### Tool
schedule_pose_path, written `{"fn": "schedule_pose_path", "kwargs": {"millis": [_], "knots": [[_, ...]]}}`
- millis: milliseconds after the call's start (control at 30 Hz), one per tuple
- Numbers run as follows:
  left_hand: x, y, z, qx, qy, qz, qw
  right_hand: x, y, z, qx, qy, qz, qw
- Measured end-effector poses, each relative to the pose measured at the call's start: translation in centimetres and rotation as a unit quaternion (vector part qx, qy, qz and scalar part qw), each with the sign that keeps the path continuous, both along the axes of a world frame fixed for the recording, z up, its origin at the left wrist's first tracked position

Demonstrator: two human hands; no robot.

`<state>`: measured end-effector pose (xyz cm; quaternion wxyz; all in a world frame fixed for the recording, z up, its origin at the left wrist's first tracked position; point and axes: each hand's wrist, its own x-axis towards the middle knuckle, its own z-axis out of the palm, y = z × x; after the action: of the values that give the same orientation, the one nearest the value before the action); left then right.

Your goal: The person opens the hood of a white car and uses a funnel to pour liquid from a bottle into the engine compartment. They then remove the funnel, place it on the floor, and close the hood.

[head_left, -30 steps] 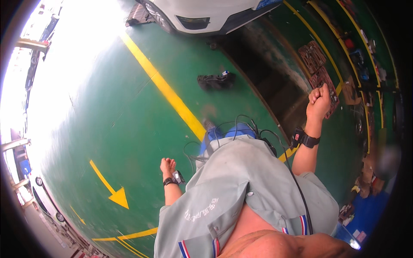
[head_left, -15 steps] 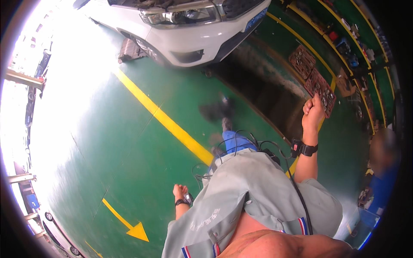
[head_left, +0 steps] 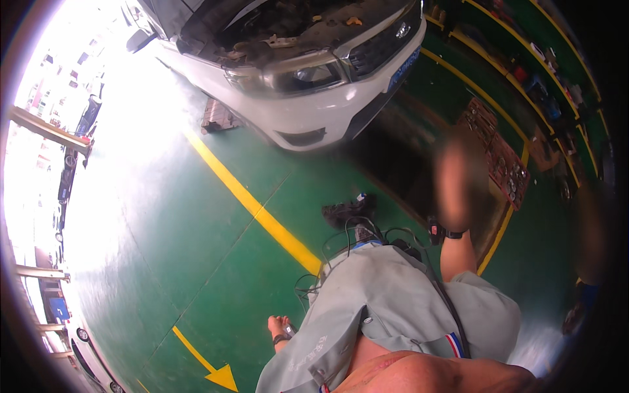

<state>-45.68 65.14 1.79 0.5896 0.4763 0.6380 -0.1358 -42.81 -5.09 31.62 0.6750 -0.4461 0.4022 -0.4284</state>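
Note:
My left hand (head_left: pixel 280 324) hangs low at my left side, a dark band round its wrist. Its fingers are loosely bent and a little apart, and I see nothing in them. My right hand (head_left: pixel 460 170) is stretched out ahead on the right, above the dark floor pit. It is smeared, so its fingers and anything in them are hidden. A black strap device (head_left: pixel 447 230) circles that wrist. Nearest to the right hand in the picture is an open reddish tool case (head_left: pixel 508 171), with metal pieces in its slots, lying on the floor.
Ahead stands a white car (head_left: pixel 314 118) with its engine bay exposed. The long pit (head_left: pixel 419 183) runs from beneath it towards my right. Yellow lines (head_left: pixel 252 209) cross the green floor. Shelves (head_left: pixel 517 65) stand at far right. Black cables (head_left: pixel 327 252) hang at my waist.
The car and tool case appear lower and further right in the picture, with more engine bay showing. My right hand has shifted left and blurred; my left hand sits lower. My foot has moved.

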Motion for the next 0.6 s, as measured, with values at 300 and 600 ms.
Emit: {"fn": "schedule_pose_path", "kwargs": {"millis": [300,600], "knots": [[14.5,-6.8,1.9,0.166,-0.045,-0.279,0.945,4.1,-3.9,-0.7,0.055,0.002,-0.056,0.997],[39.3,-11.1,-1.7,0.167,-0.153,-0.563,0.795,5.7,-0.7,0.2,0.011,-0.013,-0.175,0.984]]}}
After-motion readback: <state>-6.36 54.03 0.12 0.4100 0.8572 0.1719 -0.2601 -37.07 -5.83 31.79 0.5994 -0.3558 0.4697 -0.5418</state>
